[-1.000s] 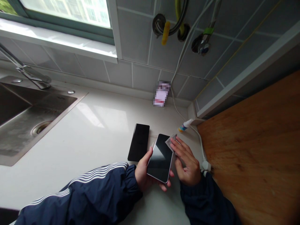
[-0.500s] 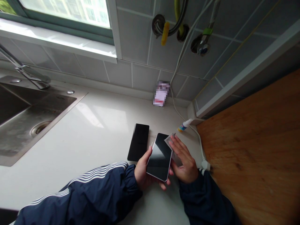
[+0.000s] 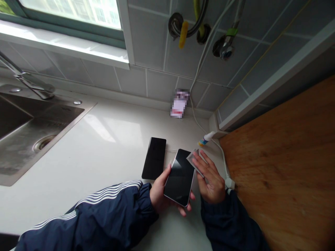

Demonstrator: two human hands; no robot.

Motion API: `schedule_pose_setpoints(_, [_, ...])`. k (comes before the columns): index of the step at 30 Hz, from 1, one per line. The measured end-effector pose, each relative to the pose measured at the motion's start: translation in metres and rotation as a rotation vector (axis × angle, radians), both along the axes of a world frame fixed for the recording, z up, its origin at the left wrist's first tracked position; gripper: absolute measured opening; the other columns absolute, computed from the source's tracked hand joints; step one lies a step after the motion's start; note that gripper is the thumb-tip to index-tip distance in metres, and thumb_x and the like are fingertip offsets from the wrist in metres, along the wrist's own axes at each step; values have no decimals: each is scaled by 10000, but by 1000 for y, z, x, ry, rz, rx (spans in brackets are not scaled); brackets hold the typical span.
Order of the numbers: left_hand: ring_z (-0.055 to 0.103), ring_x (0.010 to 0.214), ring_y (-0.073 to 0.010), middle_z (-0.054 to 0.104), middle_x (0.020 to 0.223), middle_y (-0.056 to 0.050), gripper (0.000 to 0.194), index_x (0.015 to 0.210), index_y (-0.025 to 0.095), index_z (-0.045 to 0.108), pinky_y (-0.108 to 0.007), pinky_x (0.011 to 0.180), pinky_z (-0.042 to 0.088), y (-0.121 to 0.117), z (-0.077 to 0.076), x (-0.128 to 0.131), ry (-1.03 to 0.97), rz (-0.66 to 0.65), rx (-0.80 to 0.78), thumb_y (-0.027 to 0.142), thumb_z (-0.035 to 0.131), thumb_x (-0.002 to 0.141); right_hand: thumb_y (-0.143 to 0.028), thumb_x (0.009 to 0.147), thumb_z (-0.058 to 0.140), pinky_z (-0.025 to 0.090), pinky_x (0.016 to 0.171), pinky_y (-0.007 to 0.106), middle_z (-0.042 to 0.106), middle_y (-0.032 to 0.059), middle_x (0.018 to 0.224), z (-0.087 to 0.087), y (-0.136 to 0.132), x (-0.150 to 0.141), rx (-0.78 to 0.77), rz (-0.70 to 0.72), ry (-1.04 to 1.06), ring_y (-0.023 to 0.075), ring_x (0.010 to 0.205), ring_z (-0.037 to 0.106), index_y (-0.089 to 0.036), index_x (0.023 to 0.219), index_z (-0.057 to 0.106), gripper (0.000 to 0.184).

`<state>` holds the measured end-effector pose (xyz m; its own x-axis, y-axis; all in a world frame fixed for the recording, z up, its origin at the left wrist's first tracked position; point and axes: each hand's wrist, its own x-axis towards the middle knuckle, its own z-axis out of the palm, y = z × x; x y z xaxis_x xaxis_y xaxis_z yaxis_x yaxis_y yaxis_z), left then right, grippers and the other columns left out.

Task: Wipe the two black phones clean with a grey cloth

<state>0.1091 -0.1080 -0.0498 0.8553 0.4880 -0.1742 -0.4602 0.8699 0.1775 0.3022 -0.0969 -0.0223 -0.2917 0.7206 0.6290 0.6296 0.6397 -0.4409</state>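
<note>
My left hand (image 3: 160, 193) is closed round a smartphone (image 3: 179, 179) with a black glossy screen facing up and a light-coloured edge. Its thumb lies along the phone's left side, and fingertips show past the lower right edge. My right hand (image 3: 210, 179) holds a folded greyish cleaning cloth (image 3: 193, 158) under its fingers, at the phone's upper right corner. A second phone (image 3: 154, 158), dark and flat, lies on the white countertop just left of the held one. Beyond my right hand, a small spray bottle (image 3: 206, 138) with a white top rests on the counter.
A pixelated pinkish object (image 3: 179, 104) leans against the tiled wall at the back. A white cable runs down to a plug (image 3: 229, 183) on the right, beside a wooden board (image 3: 282, 167). The steel sink (image 3: 89, 109) and tap (image 3: 39, 87) are at left.
My right hand and the cloth have shifted slightly to the right over the phone's upper corner. The held phone has moved a little right and down. The view has drifted slightly.
</note>
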Motion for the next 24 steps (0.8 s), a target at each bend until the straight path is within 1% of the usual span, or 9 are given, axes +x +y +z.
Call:
schedule_pose_setpoints(3, [730, 727, -311, 714, 942, -233, 961, 1122, -5, 662, -381, 541, 585, 0, 0, 0, 3, 9, 11, 798, 191, 884, -91, 927, 498, 454, 1099, 587, 606, 58, 1404, -1, -1, 0, -47, -32, 107, 307, 1381, 490, -267, 1359, 599, 477])
schedule_pose_setpoints(5, [730, 754, -307, 711, 968, -219, 957, 1124, 10, 671, -374, 552, 589, -1, 0, 0, 10, 27, 15, 799, 184, 885, -122, 941, 508, 448, 1107, 576, 626, 64, 1378, -1, -1, 0, -82, -66, 225, 302, 1342, 533, -260, 1312, 638, 417])
schedule_pose_setpoints(9, [735, 783, -316, 702, 1057, -219, 962, 1179, 39, 666, -369, 567, 596, 0, 1, 1, 32, 18, 50, 811, 177, 876, -232, 961, 535, 461, 1108, 523, 667, 79, 1317, -2, -2, 1, -216, -152, 442, 287, 1265, 601, -241, 1224, 694, 308])
schedule_pose_setpoints(11, [736, 792, -321, 675, 1164, -237, 943, 1232, 52, 647, -375, 552, 598, 0, 1, 1, 29, 9, 72, 792, 173, 891, -274, 957, 551, 481, 1091, 497, 692, 91, 1275, -3, -2, 2, -305, -184, 530, 284, 1236, 623, -225, 1191, 709, 287])
schedule_pose_setpoints(13, [736, 817, -327, 635, 1268, -233, 874, 1301, 98, 615, -392, 538, 603, 2, 1, 2, 22, 33, 76, 754, 184, 917, -294, 950, 559, 495, 1069, 498, 716, 97, 1227, -6, -1, 4, -377, -189, 628, 288, 1200, 648, -212, 1166, 716, 279])
schedule_pose_setpoints(16, [732, 844, -331, 600, 1329, -224, 812, 1348, 127, 584, -405, 539, 608, 5, 3, 2, 43, 58, 54, 721, 214, 935, -304, 943, 557, 545, 986, 487, 751, 97, 1137, -13, 0, 7, -445, -169, 748, 287, 1089, 705, -207, 1121, 721, 261])
schedule_pose_setpoints(18, [729, 853, -325, 582, 1353, -226, 791, 1357, 124, 575, -388, 547, 607, 7, 5, 1, 58, 61, 30, 705, 236, 942, -311, 936, 562, 589, 884, 445, 770, 94, 1069, -17, 0, 10, -483, -162, 793, 277, 982, 740, -209, 1109, 722, 257])
schedule_pose_setpoints(20, [726, 868, -314, 569, 1374, -219, 754, 1383, 136, 553, -364, 560, 600, 9, 7, -1, 65, 61, 4, 677, 249, 954, -321, 925, 576, 604, 810, 408, 779, 89, 1024, -21, -1, 13, -514, -167, 818, 265, 902, 753, -213, 1115, 722, 263])
schedule_pose_setpoints(24, [723, 846, -290, 590, 1347, -207, 718, 1434, 160, 506, -340, 581, 577, 10, 13, -2, 62, 54, -30, 650, 271, 963, -336, 902, 609, 604, 787, 388, 779, 92, 1016, -22, -1, 12, -571, -179, 838, 263, 891, 748, -205, 1114, 730, 278])
